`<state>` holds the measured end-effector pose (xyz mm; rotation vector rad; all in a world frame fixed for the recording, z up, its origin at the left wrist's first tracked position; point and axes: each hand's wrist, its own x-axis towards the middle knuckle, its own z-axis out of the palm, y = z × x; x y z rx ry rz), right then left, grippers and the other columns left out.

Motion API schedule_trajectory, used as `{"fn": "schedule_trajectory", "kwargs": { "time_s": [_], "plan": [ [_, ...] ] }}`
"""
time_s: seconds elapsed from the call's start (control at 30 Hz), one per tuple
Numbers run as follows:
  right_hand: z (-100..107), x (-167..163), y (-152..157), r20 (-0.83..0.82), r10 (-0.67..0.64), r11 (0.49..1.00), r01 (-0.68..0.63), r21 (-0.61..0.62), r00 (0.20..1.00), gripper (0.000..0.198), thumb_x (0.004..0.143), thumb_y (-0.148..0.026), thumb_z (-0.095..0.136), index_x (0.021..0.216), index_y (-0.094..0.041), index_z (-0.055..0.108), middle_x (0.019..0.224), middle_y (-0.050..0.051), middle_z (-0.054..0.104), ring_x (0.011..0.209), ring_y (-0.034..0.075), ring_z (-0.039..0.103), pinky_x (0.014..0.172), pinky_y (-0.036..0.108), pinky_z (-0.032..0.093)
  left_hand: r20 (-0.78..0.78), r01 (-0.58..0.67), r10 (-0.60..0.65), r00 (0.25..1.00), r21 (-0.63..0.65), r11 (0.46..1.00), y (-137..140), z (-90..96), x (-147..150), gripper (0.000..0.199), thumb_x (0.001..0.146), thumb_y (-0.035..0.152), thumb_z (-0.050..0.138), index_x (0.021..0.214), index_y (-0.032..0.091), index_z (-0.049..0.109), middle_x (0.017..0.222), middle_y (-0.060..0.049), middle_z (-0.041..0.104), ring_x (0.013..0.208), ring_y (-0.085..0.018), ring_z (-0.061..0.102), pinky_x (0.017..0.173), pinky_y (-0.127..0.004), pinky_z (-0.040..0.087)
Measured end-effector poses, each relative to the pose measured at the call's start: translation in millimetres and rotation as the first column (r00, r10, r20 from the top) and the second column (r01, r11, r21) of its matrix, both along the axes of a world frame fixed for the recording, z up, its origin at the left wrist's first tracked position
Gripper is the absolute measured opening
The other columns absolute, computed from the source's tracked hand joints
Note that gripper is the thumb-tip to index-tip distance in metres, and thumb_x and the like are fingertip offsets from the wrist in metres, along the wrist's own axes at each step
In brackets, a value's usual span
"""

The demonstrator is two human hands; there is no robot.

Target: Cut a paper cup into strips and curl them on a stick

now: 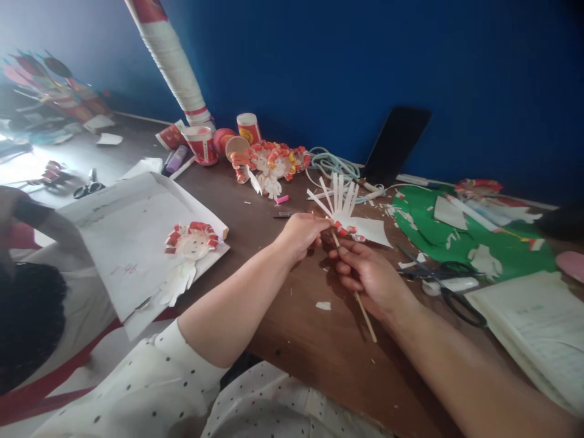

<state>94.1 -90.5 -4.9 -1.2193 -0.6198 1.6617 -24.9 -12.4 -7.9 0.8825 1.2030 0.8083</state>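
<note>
A paper cut-out with a fan of white strips, some curled to show red, is between my two hands over the brown table. My left hand pinches its near edge with closed fingers. In my right hand is a thin wooden stick, its upper end against the curled red strips and its lower end pointing toward me. To the left, a finished-looking paper figure with red curls and a drawn face lies on a large white sheet.
Paper cups and curled paper figures stand at the back. A phone leans on the blue wall. Black scissors, green card and a notebook lie right. Another person's arm is at far left.
</note>
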Motion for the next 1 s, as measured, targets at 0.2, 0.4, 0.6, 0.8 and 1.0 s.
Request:
{"fn": "schedule_trajectory", "kwargs": {
  "time_s": [0.2,0.4,0.6,0.8,1.0],
  "plan": [
    [-2.1,1.7,0.5,0.086,-0.012,0.999,0.008,0.039,0.996,0.025,0.073,-0.02,0.065,0.097,-0.017,0.063,0.079,0.002,0.06,0.05,0.004,0.041,0.034,0.013,0.02,0.032,-0.037,0.037,0.999,-0.001,0.999,-1.3,2.4,1.3,0.018,0.075,0.015,0.067,0.06,0.014,0.056,0.047,0.004,0.048,0.035,-0.001,0.034,0.037,-0.016,0.02],
    [-1.3,27.8,10.0,0.437,0.089,0.985,-0.144,0.095,0.895,0.031,0.078,-0.021,0.062,0.109,-0.021,0.062,0.084,0.006,0.067,0.049,0.008,0.05,0.033,0.017,0.03,-0.017,0.17,-0.171,0.985,-0.03,0.985,1.1,9.0,-10.5,0.023,0.073,0.032,0.074,0.068,0.011,0.067,0.064,-0.003,0.062,0.042,-0.002,0.042,0.041,-0.015,0.035],
    [2.3,54.5,16.2,0.674,0.192,0.948,-0.312,0.06,0.713,0.03,0.083,-0.022,0.056,0.112,-0.021,0.062,0.085,0.007,0.069,0.056,0.013,0.059,0.036,0.019,0.041,-0.096,0.07,-0.072,0.993,-0.032,0.997,12.0,12.1,-23.6,0.039,0.069,0.049,0.073,0.068,0.011,0.064,0.065,-0.006,0.065,0.041,-0.004,0.045,0.041,-0.019,0.038],
    [13.8,69.7,11.9,0.824,0.3,0.888,-0.456,-0.058,0.48,0.035,0.086,-0.022,0.049,0.119,-0.022,0.059,0.085,0.005,0.069,0.062,0.013,0.064,0.045,0.019,0.046,-0.161,0.08,-0.078,0.984,0.001,0.997,16.0,6.8,-24.8,0.021,0.083,0.021,0.062,0.064,0.012,0.058,0.053,0.0,0.056,0.039,-0.004,0.046,0.042,-0.017,0.038],
    [33.3,91.6,-0.6,0.949,0.306,0.745,-0.641,-0.185,0.082,0.027,0.084,-0.016,0.047,0.102,-0.022,0.066,0.065,0.003,0.066,0.049,0.011,0.057,0.044,0.02,0.039,-0.095,-0.028,0.025,0.995,-0.026,0.999,12.4,11.3,-19.2,0.018,0.084,0.011,0.056,0.066,0.012,0.056,0.056,0.0,0.059,0.041,-0.005,0.051,0.046,-0.019,0.045]
  ]
}}
